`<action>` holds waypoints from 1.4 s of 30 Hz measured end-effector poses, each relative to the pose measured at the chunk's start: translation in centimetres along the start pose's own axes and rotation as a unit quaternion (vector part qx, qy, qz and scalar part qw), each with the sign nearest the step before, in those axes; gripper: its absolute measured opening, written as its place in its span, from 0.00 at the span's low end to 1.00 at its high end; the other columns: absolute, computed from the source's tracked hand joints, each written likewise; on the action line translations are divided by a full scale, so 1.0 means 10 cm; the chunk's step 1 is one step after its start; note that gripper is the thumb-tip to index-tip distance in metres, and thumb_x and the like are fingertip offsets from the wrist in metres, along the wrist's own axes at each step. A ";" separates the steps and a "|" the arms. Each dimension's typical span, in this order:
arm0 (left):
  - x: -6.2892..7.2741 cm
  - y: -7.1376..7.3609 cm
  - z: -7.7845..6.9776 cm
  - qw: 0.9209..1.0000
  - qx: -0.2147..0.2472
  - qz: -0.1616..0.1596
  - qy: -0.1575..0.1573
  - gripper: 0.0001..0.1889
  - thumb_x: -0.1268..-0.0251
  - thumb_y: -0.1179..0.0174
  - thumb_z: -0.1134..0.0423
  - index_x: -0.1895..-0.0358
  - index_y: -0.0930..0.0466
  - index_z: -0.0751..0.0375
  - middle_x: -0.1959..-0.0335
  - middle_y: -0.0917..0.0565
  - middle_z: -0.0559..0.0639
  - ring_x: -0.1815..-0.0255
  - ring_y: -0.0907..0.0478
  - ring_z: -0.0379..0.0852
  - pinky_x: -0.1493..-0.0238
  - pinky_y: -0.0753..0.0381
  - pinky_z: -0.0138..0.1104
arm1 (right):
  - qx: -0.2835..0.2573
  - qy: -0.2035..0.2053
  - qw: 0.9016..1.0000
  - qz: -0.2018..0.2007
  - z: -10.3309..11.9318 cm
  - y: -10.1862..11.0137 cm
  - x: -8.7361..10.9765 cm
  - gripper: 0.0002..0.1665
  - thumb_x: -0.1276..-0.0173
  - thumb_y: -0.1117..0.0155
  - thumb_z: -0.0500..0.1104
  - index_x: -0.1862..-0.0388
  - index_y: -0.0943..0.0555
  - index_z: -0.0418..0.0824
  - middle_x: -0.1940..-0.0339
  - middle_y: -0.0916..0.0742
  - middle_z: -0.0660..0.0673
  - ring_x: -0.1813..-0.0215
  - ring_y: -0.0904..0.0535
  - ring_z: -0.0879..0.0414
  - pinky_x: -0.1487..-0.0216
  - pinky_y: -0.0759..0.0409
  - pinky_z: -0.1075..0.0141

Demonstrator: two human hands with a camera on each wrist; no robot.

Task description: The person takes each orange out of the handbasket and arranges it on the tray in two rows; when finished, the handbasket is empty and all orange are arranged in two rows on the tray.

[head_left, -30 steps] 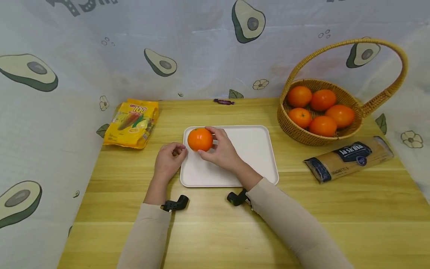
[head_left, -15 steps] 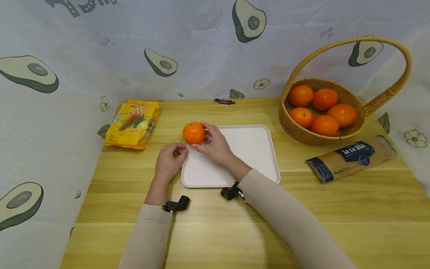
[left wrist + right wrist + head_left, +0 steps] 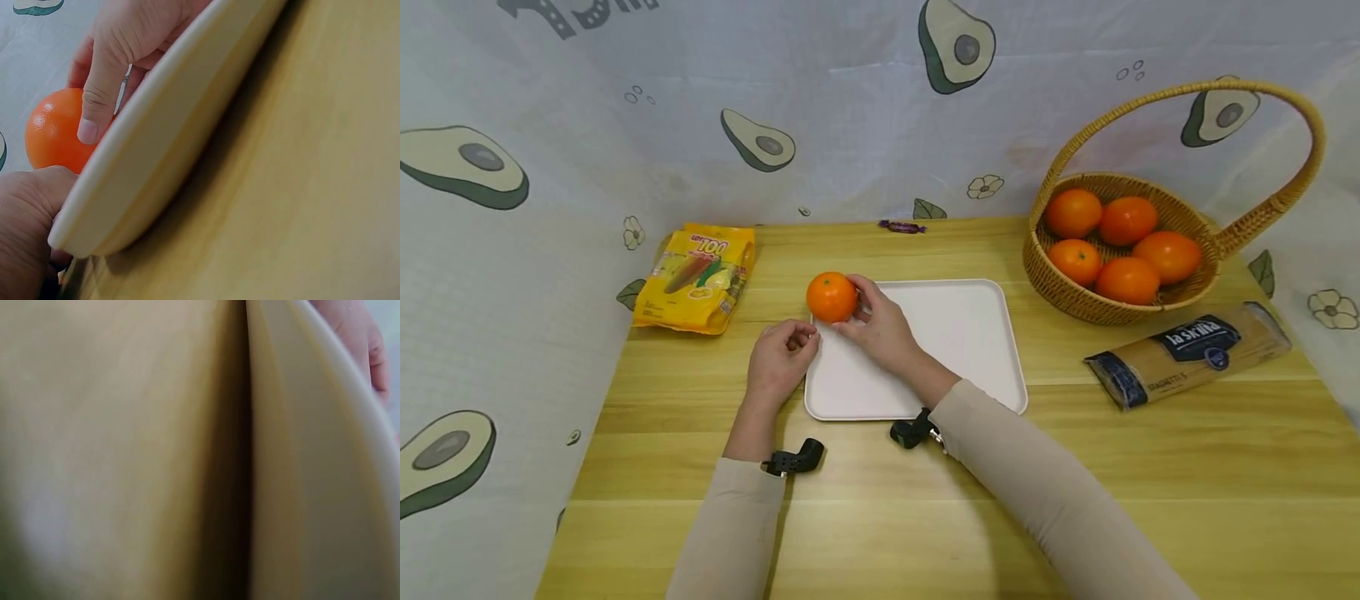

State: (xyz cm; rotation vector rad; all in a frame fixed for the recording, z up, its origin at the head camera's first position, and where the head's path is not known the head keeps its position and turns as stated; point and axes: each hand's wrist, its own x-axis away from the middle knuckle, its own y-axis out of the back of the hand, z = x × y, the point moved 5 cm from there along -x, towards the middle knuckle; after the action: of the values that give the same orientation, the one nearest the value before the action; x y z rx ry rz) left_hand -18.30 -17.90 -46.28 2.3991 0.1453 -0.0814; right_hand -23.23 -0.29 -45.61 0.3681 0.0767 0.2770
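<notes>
In the head view my right hand (image 3: 880, 329) holds an orange (image 3: 831, 297) from its right side, over the far left corner of a white rectangular tray (image 3: 947, 350). The left wrist view shows the thumb (image 3: 94, 115) laid against the fruit. My left hand (image 3: 780, 358) has its fingers curled at the tray's left edge; the wrist view shows this hand (image 3: 28, 219) pinching the rim. In the right wrist view the tray's side (image 3: 325, 475) fills much of the picture, with part of a hand (image 3: 356, 337) behind it.
A wicker basket (image 3: 1037, 275) with a tall handle holds several oranges at the back right. In front of it lies a spaghetti packet (image 3: 1187, 354). A yellow candy bag (image 3: 696, 279) is at the back left, and a small purple wrapped candy (image 3: 902, 227) lies at the far edge.
The right hand, holding the orange, has moved left and slightly away to the tray's far left corner, mostly in the first half second. The left hand has stayed in place.
</notes>
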 end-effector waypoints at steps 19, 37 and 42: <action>-0.04 0.03 -0.03 1.000 -0.005 -0.001 0.006 0.09 0.32 0.34 0.57 0.57 0.14 0.58 0.65 0.15 0.53 0.59 0.25 0.50 0.55 0.27 0.37 | -0.006 -0.001 1.000 -0.013 0.04 0.03 -0.05 0.47 0.36 0.24 0.39 0.22 0.36 0.46 0.23 0.26 0.43 0.25 0.26 0.50 0.36 0.20 0.64; 0.01 -0.01 0.01 1.000 -0.011 0.000 0.007 0.08 0.32 0.34 0.58 0.57 0.14 0.57 0.66 0.16 0.52 0.59 0.25 0.49 0.55 0.28 0.38 | 0.001 -0.013 0.999 -0.031 0.04 0.19 0.09 0.51 0.40 0.21 0.46 0.21 0.37 0.48 0.20 0.30 0.46 0.21 0.32 0.47 0.34 0.21 0.56; 0.01 -0.01 0.01 1.000 -0.010 -0.001 0.005 0.08 0.32 0.35 0.57 0.57 0.14 0.57 0.66 0.16 0.51 0.59 0.25 0.49 0.55 0.27 0.38 | 0.041 -0.008 0.998 -0.038 0.10 0.52 0.19 0.48 0.38 0.22 0.47 0.22 0.34 0.47 0.22 0.29 0.45 0.22 0.32 0.45 0.28 0.26 0.52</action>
State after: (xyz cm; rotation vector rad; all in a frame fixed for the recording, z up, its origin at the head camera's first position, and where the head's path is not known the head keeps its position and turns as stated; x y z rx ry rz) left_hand -18.21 -17.87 -46.43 2.3801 0.1537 -0.0684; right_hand -22.58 4.57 -42.77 0.4477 0.0859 0.1957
